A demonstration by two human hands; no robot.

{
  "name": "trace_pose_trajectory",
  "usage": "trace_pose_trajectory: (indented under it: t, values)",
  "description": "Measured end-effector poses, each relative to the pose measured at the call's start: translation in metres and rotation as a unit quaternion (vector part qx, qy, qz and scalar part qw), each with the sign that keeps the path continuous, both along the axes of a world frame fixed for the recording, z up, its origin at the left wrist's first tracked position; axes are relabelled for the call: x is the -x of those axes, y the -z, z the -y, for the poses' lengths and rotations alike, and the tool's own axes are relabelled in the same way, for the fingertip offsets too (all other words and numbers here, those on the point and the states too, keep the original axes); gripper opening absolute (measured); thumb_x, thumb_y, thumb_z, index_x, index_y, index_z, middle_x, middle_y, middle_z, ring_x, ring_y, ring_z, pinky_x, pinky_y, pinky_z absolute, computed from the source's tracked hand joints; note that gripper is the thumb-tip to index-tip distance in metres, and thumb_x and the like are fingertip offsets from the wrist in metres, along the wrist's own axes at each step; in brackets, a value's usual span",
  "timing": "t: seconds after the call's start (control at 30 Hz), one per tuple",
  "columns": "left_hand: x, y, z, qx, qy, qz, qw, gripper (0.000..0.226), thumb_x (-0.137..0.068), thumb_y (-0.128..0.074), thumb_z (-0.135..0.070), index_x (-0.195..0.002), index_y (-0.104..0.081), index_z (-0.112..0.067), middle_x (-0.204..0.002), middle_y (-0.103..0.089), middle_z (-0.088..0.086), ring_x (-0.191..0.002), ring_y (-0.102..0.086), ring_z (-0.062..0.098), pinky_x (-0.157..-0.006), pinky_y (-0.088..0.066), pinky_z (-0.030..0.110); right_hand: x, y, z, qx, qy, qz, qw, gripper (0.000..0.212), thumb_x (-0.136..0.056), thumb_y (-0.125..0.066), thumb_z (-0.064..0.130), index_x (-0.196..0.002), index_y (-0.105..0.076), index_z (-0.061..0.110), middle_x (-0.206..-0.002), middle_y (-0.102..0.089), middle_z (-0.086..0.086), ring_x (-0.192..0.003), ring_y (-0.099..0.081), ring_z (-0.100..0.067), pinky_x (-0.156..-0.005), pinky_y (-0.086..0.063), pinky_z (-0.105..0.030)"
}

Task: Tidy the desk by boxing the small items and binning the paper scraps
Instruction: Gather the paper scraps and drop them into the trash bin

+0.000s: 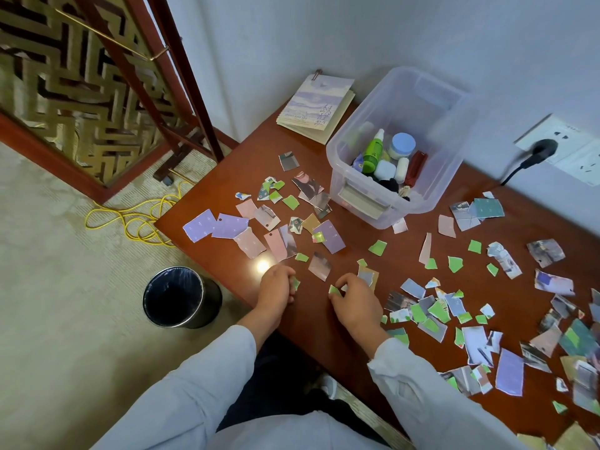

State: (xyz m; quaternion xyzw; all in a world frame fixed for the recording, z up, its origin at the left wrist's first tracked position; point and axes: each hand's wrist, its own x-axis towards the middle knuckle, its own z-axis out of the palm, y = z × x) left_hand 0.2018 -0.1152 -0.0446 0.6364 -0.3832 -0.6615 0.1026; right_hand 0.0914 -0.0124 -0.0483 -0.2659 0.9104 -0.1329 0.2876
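Left hand (276, 285) curled shut on a green scrap (295, 282); right hand (354, 298) pinching another green scrap (333, 290) near the desk's (344, 254) front edge. Scrap-gathering in hand, apparently just begun: torn paper (431, 315) scattered across the whole top, thickest at the right. Boxing seemingly finished, with bottles and jars lying in the clear box (402, 141) by the wall. Bin (181, 297) on the floor, left of the desk. Next, probably: gather more bits into the fists, then carry them left and drop them over the bin.

Paper scraps (581, 378) run off the right edge (box (357, 186) contents partly buried).
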Motion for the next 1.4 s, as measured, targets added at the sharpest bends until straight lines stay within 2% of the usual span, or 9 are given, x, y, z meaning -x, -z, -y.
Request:
trace_pose_trajectory:
  t: [0.13,0.27,0.4,0.63,0.8,1.0,1.13,1.3,1.4]
  values:
    - [-0.006,0.001,0.004,0.098,0.149,0.09,0.98,0.015,-0.095,-0.045,-0.023,-0.088,-0.058,-0.021,-0.086,-0.055,0.0,-0.08,-0.054,0.017,-0.06,-0.036,0.024,0.001,-0.001,0.002,-0.018,-0.009,0.0,1.0,0.005,-0.09,-0.06,0.032,-0.088,-0.056,0.03,-0.094,-0.064,0.007,-0.084,-0.061,-0.018,-0.061,-0.046,-0.027]
    - [-0.016,-0.001,0.004,0.208,0.307,0.205,0.906,0.022,-0.091,-0.059,-0.032,-0.109,-0.048,-0.029,-0.092,-0.056,-0.009,-0.088,-0.059,0.017,-0.051,-0.031,0.021,-0.001,-0.003,0.003,0.004,-0.008,0.038,0.999,0.011,-0.088,-0.059,0.034,-0.081,-0.056,0.026,-0.082,-0.062,0.007,-0.078,-0.059,-0.016,-0.06,-0.045,-0.027]
    - [-0.016,-0.002,0.004,0.263,0.334,0.221,0.878,0.021,-0.09,-0.062,-0.035,-0.103,-0.046,-0.03,-0.088,-0.056,-0.01,-0.082,-0.057,0.014,-0.049,-0.029,0.021,-0.005,-0.006,0.007,0.1,0.104,0.171,0.975,0.017,-0.083,-0.059,0.025,-0.076,-0.053,0.01,-0.072,-0.063,-0.008,-0.065,-0.061,-0.021,-0.062,-0.051,-0.036]
    - [-0.015,-0.003,0.008,0.281,0.358,0.222,0.862,0.011,-0.091,-0.061,-0.03,-0.091,-0.051,-0.03,-0.08,-0.057,-0.011,-0.073,-0.052,0.011,-0.048,-0.027,0.021,-0.007,-0.016,0.016,0.14,0.172,0.298,0.929,0.01,-0.091,-0.045,0.005,-0.083,-0.051,0.007,-0.066,-0.052,-0.007,-0.049,-0.045,-0.015,-0.043,-0.038,-0.023]
    - [-0.01,-0.002,0.011,0.224,0.343,0.143,0.901,0.011,-0.094,-0.056,-0.031,-0.087,-0.053,-0.024,-0.073,-0.053,-0.008,-0.071,-0.052,0.01,-0.054,-0.031,0.023,-0.004,-0.006,0.021,0.137,0.17,0.235,0.947,0.008,-0.09,-0.051,0.015,-0.088,-0.058,0.017,-0.081,-0.058,-0.002,-0.074,-0.054,-0.016,-0.066,-0.045,-0.029]
    - [0.01,-0.012,0.025,0.015,0.087,-0.016,0.996,0.01,-0.097,-0.042,-0.017,-0.088,-0.047,-0.015,-0.085,-0.062,0.008,-0.065,-0.062,0.016,-0.05,-0.045,0.022,0.005,-0.006,0.033,0.098,0.116,0.129,0.98,0.02,-0.087,-0.064,0.024,-0.105,-0.055,0.023,-0.099,-0.059,0.008,-0.097,-0.058,-0.017,-0.081,-0.05,-0.034]
    - [0.014,-0.015,0.036,-0.01,0.067,-0.012,0.998,0.013,-0.094,-0.039,-0.008,-0.088,-0.049,-0.011,-0.076,-0.06,0.006,-0.057,-0.056,0.014,-0.047,-0.044,0.021,0.009,-0.008,0.042,0.02,0.062,0.076,0.995,0.036,-0.087,-0.064,0.04,-0.115,-0.048,0.024,-0.102,-0.058,0.008,-0.1,-0.06,-0.019,-0.074,-0.047,-0.031]
    - [0.018,-0.006,0.049,0.098,0.179,0.042,0.978,0.013,-0.094,-0.044,-0.016,-0.087,-0.055,-0.013,-0.073,-0.052,0.002,-0.062,-0.045,0.012,-0.056,-0.037,0.025,0.011,-0.009,0.049,-0.038,0.027,0.035,0.998,0.045,-0.087,-0.055,0.057,-0.11,-0.041,0.021,-0.1,-0.063,0.003,-0.096,-0.064,-0.024,-0.073,-0.051,-0.035]
    - [0.018,-0.001,0.055,0.163,0.258,0.051,0.951,0.007,-0.089,-0.056,-0.013,-0.094,-0.058,-0.017,-0.074,-0.052,-0.004,-0.065,-0.048,0.009,-0.057,-0.037,0.02,0.01,-0.006,0.052,-0.044,0.02,0.03,0.998,0.037,-0.088,-0.057,0.049,-0.107,-0.042,0.021,-0.1,-0.065,0.0,-0.094,-0.064,-0.025,-0.074,-0.052,-0.035]
